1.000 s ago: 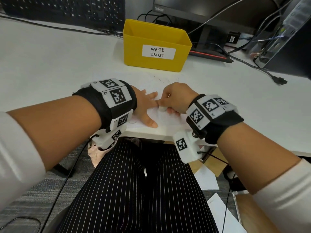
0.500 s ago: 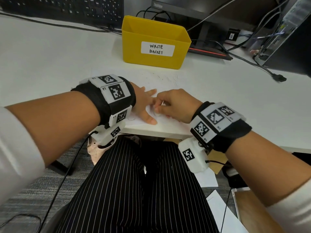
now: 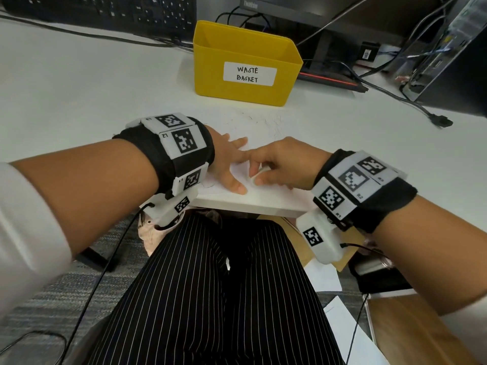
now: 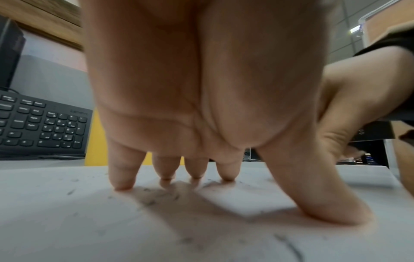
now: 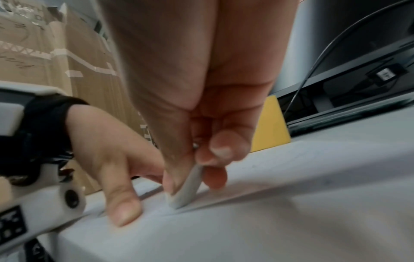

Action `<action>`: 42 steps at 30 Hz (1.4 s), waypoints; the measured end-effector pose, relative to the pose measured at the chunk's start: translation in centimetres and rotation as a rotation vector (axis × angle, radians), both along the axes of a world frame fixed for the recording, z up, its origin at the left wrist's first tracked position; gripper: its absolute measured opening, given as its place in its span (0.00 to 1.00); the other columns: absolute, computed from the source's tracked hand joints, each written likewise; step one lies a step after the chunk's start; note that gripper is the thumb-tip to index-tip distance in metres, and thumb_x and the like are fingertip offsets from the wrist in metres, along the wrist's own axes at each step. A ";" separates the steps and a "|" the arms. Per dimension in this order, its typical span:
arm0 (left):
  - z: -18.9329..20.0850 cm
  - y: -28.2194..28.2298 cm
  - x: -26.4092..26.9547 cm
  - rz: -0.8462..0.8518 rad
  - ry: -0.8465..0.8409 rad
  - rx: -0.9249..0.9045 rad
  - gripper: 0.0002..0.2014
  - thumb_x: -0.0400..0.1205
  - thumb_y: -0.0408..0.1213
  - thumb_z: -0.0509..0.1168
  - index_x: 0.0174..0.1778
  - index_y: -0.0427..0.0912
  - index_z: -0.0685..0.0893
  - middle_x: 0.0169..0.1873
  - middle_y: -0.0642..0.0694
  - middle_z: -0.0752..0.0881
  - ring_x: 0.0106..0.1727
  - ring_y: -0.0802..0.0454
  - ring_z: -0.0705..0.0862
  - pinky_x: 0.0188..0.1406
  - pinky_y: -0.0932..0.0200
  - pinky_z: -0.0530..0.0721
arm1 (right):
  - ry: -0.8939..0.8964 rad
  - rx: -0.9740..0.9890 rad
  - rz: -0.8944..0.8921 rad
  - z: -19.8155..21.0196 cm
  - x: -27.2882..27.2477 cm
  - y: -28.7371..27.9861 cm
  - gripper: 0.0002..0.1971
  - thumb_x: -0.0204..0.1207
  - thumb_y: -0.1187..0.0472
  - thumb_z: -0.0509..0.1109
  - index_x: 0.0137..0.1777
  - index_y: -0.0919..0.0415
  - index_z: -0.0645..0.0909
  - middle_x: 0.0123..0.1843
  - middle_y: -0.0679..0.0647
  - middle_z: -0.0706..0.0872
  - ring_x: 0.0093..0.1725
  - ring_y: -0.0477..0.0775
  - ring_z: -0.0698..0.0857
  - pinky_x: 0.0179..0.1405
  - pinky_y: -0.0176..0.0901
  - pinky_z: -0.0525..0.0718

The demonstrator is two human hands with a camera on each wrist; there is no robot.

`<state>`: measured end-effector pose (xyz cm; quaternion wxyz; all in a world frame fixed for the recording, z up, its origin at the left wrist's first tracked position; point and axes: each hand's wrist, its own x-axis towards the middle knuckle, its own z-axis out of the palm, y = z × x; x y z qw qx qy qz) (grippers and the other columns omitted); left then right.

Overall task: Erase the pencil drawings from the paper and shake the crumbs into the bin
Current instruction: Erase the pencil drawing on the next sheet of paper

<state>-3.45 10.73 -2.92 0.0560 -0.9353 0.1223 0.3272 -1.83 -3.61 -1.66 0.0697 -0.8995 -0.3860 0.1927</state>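
Paper (image 3: 263, 143) flat at the near edge of the white desk (image 3: 79, 88), dotted with grey eraser crumbs (image 4: 154, 200). Left hand (image 3: 226, 159) spread out, fingertips (image 4: 122, 179) and thumb pressing the sheet down. Right hand (image 3: 279, 164) just to the right, touching the left forefinger, pinching a white eraser (image 5: 187, 187) with its tip on the paper. Farther back, yellow bin (image 3: 245, 61) labelled WASTE BASKET, well apart from the sheet. Black keyboard (image 3: 105, 11) far left, cables (image 3: 390, 93) trailing right.
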 end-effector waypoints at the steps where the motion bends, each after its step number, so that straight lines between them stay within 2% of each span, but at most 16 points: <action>1: -0.1 0.0 0.2 -0.010 -0.003 0.030 0.44 0.78 0.64 0.57 0.81 0.58 0.36 0.81 0.45 0.32 0.83 0.39 0.39 0.79 0.38 0.47 | -0.002 -0.016 -0.013 0.2 0.1 -0.5 0.09 0.77 0.59 0.69 0.55 0.59 0.84 0.30 0.41 0.71 0.26 0.36 0.72 0.28 0.16 0.74; 5: -0.1 -0.2 0.3 -0.019 -0.010 0.070 0.47 0.77 0.66 0.56 0.80 0.56 0.32 0.81 0.48 0.32 0.83 0.39 0.40 0.78 0.37 0.49 | -0.029 -0.065 -0.054 1.0 0.5 -0.8 0.09 0.77 0.60 0.69 0.55 0.60 0.84 0.29 0.41 0.71 0.26 0.36 0.69 0.24 0.15 0.72; 6: -0.1 -0.2 0.2 -0.021 -0.011 0.040 0.45 0.78 0.64 0.57 0.82 0.55 0.35 0.82 0.48 0.33 0.83 0.41 0.39 0.79 0.38 0.47 | -0.040 -0.057 -0.054 1.0 0.4 -0.4 0.08 0.77 0.60 0.68 0.54 0.60 0.84 0.29 0.40 0.71 0.25 0.36 0.69 0.24 0.15 0.72; 9: 0.0 -0.2 -0.1 -0.035 0.008 -0.114 0.30 0.82 0.55 0.58 0.80 0.50 0.60 0.83 0.51 0.45 0.83 0.50 0.36 0.79 0.47 0.34 | -0.013 0.017 -0.025 0.3 0.0 1.1 0.06 0.76 0.60 0.69 0.50 0.59 0.84 0.26 0.40 0.72 0.24 0.37 0.74 0.25 0.16 0.71; 10: 0.0 -0.1 -0.2 -0.019 0.008 -0.121 0.29 0.83 0.54 0.58 0.79 0.51 0.63 0.83 0.51 0.45 0.82 0.50 0.35 0.79 0.48 0.35 | 0.004 0.037 -0.029 0.0 -0.1 1.3 0.05 0.75 0.60 0.70 0.48 0.59 0.84 0.25 0.40 0.72 0.25 0.38 0.74 0.25 0.17 0.71; 11: 0.0 -0.1 -0.1 -0.002 0.004 -0.094 0.31 0.82 0.56 0.58 0.80 0.53 0.60 0.83 0.50 0.41 0.83 0.47 0.35 0.79 0.47 0.37 | 0.017 0.049 -0.048 -0.3 0.1 1.1 0.04 0.74 0.61 0.70 0.47 0.59 0.84 0.25 0.41 0.72 0.26 0.39 0.73 0.25 0.18 0.70; 14: -0.4 0.1 0.4 -0.020 -0.012 0.044 0.46 0.76 0.66 0.57 0.81 0.58 0.35 0.81 0.48 0.31 0.83 0.39 0.39 0.80 0.36 0.48 | 0.064 0.062 -0.172 -0.6 1.3 -0.6 0.01 0.72 0.63 0.71 0.43 0.59 0.83 0.27 0.43 0.74 0.27 0.40 0.72 0.25 0.21 0.71; 16: -0.7 0.2 0.8 -0.028 -0.015 0.056 0.48 0.75 0.67 0.57 0.79 0.59 0.30 0.81 0.49 0.30 0.83 0.39 0.40 0.79 0.35 0.50 | 0.086 0.040 -0.238 -0.5 2.0 -1.6 0.01 0.72 0.63 0.72 0.40 0.58 0.82 0.28 0.47 0.77 0.27 0.42 0.74 0.28 0.28 0.72; 19: -0.6 0.2 0.6 -0.032 -0.020 0.054 0.48 0.76 0.67 0.57 0.80 0.58 0.30 0.81 0.48 0.31 0.83 0.39 0.40 0.78 0.35 0.50 | 0.055 -0.010 -0.233 -0.1 2.3 -0.9 0.03 0.71 0.63 0.71 0.43 0.60 0.84 0.26 0.45 0.79 0.26 0.41 0.75 0.25 0.30 0.73; 22: -0.4 0.0 0.5 -0.022 -0.010 0.042 0.43 0.78 0.65 0.57 0.82 0.58 0.39 0.81 0.49 0.32 0.83 0.39 0.39 0.79 0.37 0.49 | 0.095 0.050 -0.162 -0.1 1.6 1.0 0.06 0.72 0.64 0.70 0.46 0.66 0.85 0.16 0.38 0.79 0.19 0.37 0.76 0.15 0.22 0.70; 24: -0.4 0.1 0.5 -0.014 -0.003 0.032 0.42 0.78 0.64 0.57 0.82 0.59 0.42 0.81 0.49 0.32 0.83 0.39 0.38 0.79 0.38 0.48 | 0.144 0.082 -0.164 -0.7 1.2 1.3 0.05 0.71 0.66 0.71 0.45 0.66 0.85 0.16 0.41 0.78 0.15 0.35 0.75 0.13 0.20 0.67; 28: -0.4 0.1 0.6 -0.028 -0.004 0.059 0.48 0.76 0.66 0.57 0.79 0.59 0.30 0.81 0.48 0.30 0.83 0.38 0.39 0.78 0.34 0.48 | 0.204 0.108 -0.335 -0.8 2.4 -1.3 0.02 0.71 0.65 0.71 0.39 0.60 0.81 0.26 0.51 0.78 0.22 0.43 0.76 0.19 0.32 0.74; 32: -0.4 0.2 0.5 -0.024 -0.014 0.042 0.47 0.76 0.66 0.57 0.80 0.58 0.31 0.81 0.48 0.31 0.83 0.38 0.39 0.78 0.34 0.48 | 0.221 0.102 -0.403 -0.7 3.2 -2.5 0.06 0.71 0.65 0.72 0.34 0.58 0.79 0.28 0.53 0.80 0.23 0.46 0.76 0.23 0.37 0.75; 35: -0.1 0.1 0.4 -0.021 -0.003 0.033 0.46 0.77 0.65 0.58 0.80 0.60 0.32 0.81 0.46 0.31 0.83 0.37 0.40 0.78 0.34 0.48 | 0.231 0.230 -0.481 -0.5 3.7 -2.7 0.04 0.72 0.64 0.71 0.37 0.59 0.81 0.32 0.56 0.81 0.26 0.49 0.76 0.23 0.36 0.74; 38: 0.2 -0.2 0.4 -0.028 0.013 0.044 0.44 0.78 0.65 0.57 0.79 0.64 0.33 0.81 0.46 0.31 0.83 0.36 0.40 0.78 0.35 0.48 | 0.204 0.373 -0.573 0.0 4.1 -3.5 0.06 0.74 0.61 0.71 0.38 0.61 0.80 0.28 0.53 0.76 0.25 0.48 0.73 0.21 0.35 0.71; 42: 0.9 -0.5 0.4 -0.019 0.032 0.039 0.37 0.81 0.63 0.50 0.80 0.64 0.36 0.82 0.45 0.34 0.83 0.38 0.43 0.79 0.39 0.46 | 0.134 0.309 -0.516 -0.2 3.5 -3.0 0.10 0.71 0.53 0.75 0.33 0.54 0.78 0.27 0.49 0.71 0.27 0.49 0.75 0.24 0.40 0.74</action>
